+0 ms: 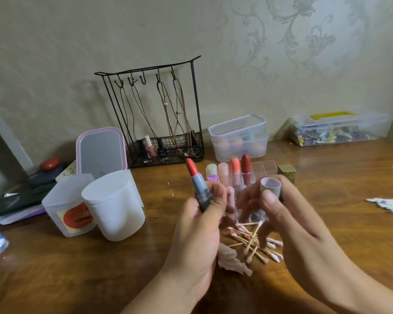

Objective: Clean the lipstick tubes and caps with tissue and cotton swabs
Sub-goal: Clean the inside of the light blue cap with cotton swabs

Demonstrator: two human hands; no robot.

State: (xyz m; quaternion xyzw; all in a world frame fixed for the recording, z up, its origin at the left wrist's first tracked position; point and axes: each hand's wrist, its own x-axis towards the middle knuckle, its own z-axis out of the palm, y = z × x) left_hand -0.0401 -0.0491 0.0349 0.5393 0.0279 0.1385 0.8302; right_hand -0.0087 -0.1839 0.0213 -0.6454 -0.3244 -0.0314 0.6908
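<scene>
We see the tabletop (123, 279). Near its front edge, our left hand (197, 225) grips the grey lipstick tube (199, 184), upright; our right hand (288, 223) pinches its cap (271, 186), held beside and apart, above used cotton swabs (254, 241).

Wooden table (77, 279): bearing used cotton swabs (254, 243), crumpled tissue (232, 261), white cups (114, 207), wire rack (159, 114), clear boxes (238, 137).

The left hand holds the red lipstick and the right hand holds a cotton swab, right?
Not quite. In the head view the left hand does hold the red lipstick, but the right hand holds the lipstick's cap, not a cotton swab.
</scene>
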